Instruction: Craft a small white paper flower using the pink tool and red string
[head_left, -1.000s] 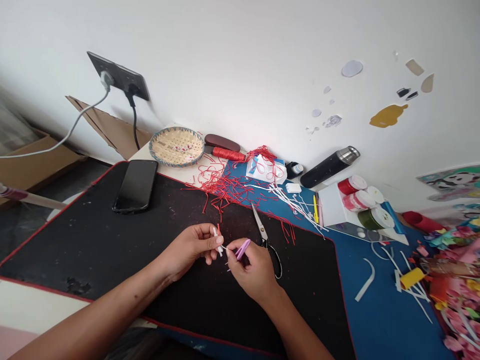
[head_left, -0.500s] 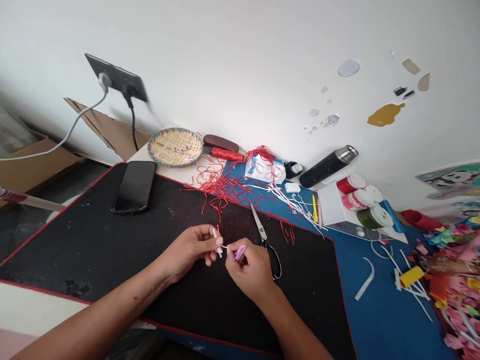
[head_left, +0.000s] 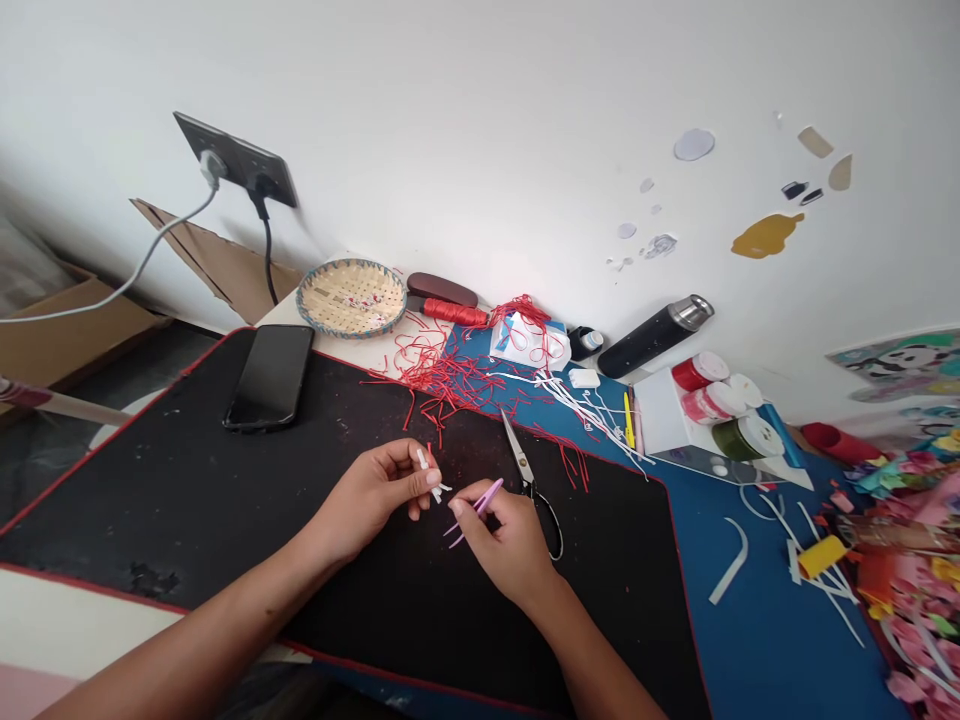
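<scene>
Just backed my right hand (head_left: 506,545) off a bit: its fingers (head_left: 465,507) pinch the pink tweezers (head_left: 478,512), tips now clear of the tiny white strip (head_left: 429,478), which my left hand (head_left: 371,495) holds pinched up over the mat (head_left: 187,500). Scissors (head_left: 521,465) lie just beside, phone (head_left: 268,378) farther off. No readable labels.

A phone (head_left: 268,378) is being left lying on the black mat (head_left: 150,480), while a woven basket (head_left: 351,298) and a red thread spool (head_left: 455,313) are being kept near the wall. A flask (head_left: 654,336) is being left beside tape rolls (head_left: 720,400) on a white box (head_left: 660,415), and a cable (head_left: 127,265) is being fed from a wall socket (head_left: 236,160).
</scene>
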